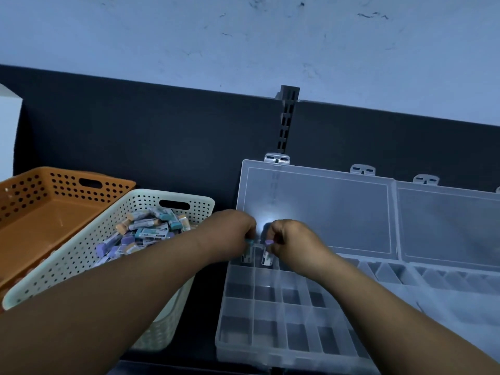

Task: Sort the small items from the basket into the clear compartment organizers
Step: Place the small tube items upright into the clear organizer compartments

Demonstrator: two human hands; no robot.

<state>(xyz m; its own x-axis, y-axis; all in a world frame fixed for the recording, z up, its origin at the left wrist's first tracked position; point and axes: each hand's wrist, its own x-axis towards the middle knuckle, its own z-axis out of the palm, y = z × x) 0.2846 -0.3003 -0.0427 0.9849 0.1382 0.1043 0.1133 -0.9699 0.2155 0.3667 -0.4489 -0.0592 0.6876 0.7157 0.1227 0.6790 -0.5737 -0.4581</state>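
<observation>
Both bare forearms reach in from 6 o'clock and meet over the 11 o'clock corner compartments of the clear plastic compartment organizer. The left hand pinches a teal-capped labelled tube and the right hand pinches a purple-capped labelled tube, both upright and side by side. At 9 o'clock of the hands, the cream perforated plastic basket holds a heap of capped tubes.
</observation>
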